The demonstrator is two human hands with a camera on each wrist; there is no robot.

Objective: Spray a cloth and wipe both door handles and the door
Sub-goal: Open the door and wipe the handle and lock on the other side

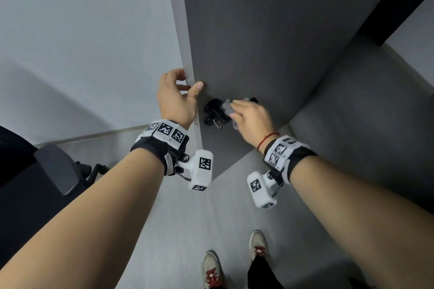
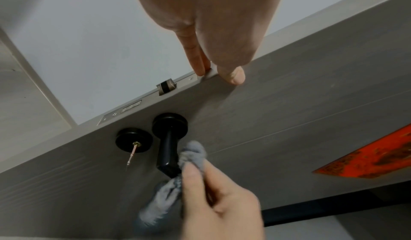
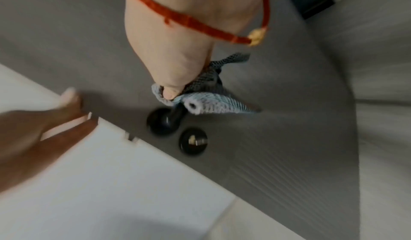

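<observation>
A dark grey door [image 1: 270, 30] stands ajar in front of me. My left hand [image 1: 175, 95] grips its free edge just above the latch, thumb on the door face and fingers round the edge. On the door face sits a black lever handle [image 1: 215, 107] [image 2: 170, 145] [image 3: 165, 122], with a black lock rosette [image 2: 134, 140] [image 3: 193, 142] below it that has a key in it. My right hand [image 1: 251, 116] holds a grey cloth [image 1: 227, 106] [image 2: 193, 153] [image 3: 209, 101] wrapped round the lever's outer part.
A metal latch plate [image 2: 165, 86] is set in the door edge. A red paper decoration [image 2: 373, 157] is stuck on the door face. A black office chair [image 1: 44, 171] stands at my left. Grey floor [image 1: 187, 230] and my shoes [image 1: 234, 263] are below, a pale wall [image 1: 82, 42] to the left.
</observation>
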